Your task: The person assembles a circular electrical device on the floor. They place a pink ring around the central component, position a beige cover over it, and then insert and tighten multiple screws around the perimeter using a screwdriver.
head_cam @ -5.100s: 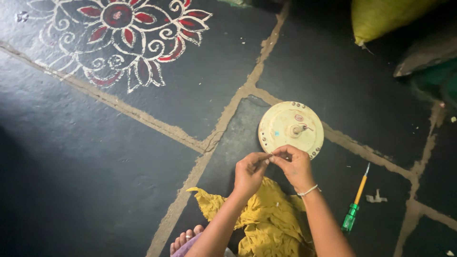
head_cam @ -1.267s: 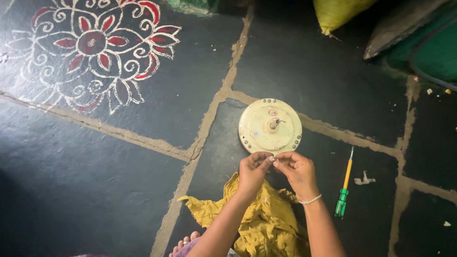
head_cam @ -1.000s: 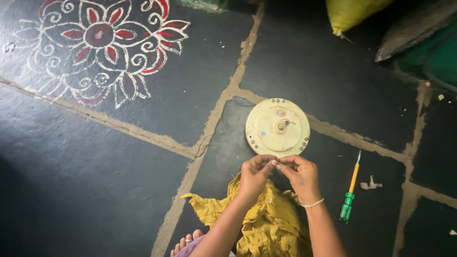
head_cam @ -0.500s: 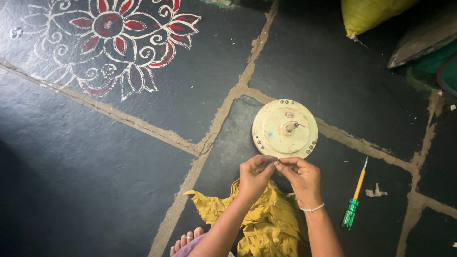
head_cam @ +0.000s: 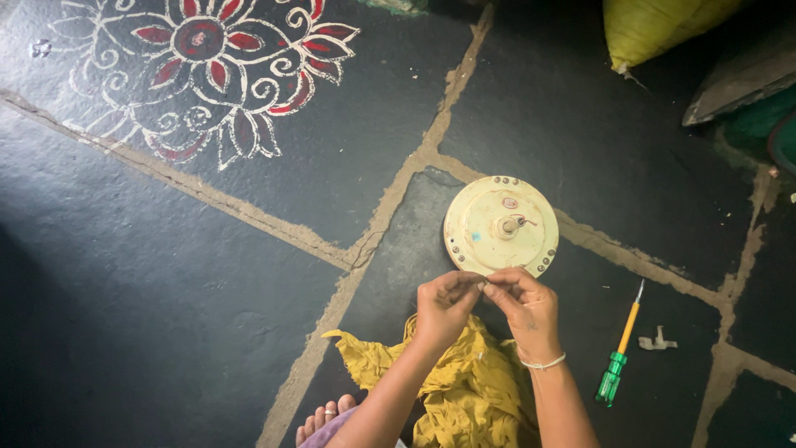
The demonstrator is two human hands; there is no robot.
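A round cream-coloured motor housing [head_cam: 500, 226] lies flat on the dark stone floor, with a short shaft and thin wires at its centre. Just below its near rim my left hand [head_cam: 444, 305] and my right hand [head_cam: 524, 309] meet fingertip to fingertip, pinching something thin between them; it is too small to identify. Both hands hover over a crumpled yellow cloth [head_cam: 452, 383]. A thin band circles my right wrist.
A screwdriver [head_cam: 620, 349] with an orange shaft and green handle lies right of my hands, a small pale scrap [head_cam: 657, 341] beside it. A red-and-white floral floor drawing [head_cam: 209, 64] is at upper left, a yellow sack [head_cam: 655, 29] at upper right. My toes [head_cam: 323, 417] show below.
My hands stay pinched together just below the housing. The view has shifted slightly, so the housing and screwdriver sit at slightly different places in the picture.
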